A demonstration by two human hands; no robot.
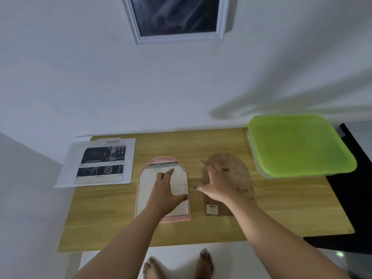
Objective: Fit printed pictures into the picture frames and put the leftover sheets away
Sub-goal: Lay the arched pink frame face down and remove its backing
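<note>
An arch-shaped pink picture frame (143, 190) lies flat at the table's middle with a pale printed picture (180, 178) laid in it. My left hand (164, 190) rests on that picture, fingers spread and straight. To its right lies the frame's brown arched backing board (239, 174), a small label near its bottom edge. My right hand (216, 183) hovers over or touches the board's left side, fingers spread wide and holding nothing. Printed sheets (100, 162) with dark photos lie at the table's far left, overhanging the edge.
The wooden table (112, 222) stands against a white wall. A clear box with a green lid (298, 146) sits at the far right corner. A black surface (350, 198) adjoins the right side. My bare feet (179, 264) show below the near edge.
</note>
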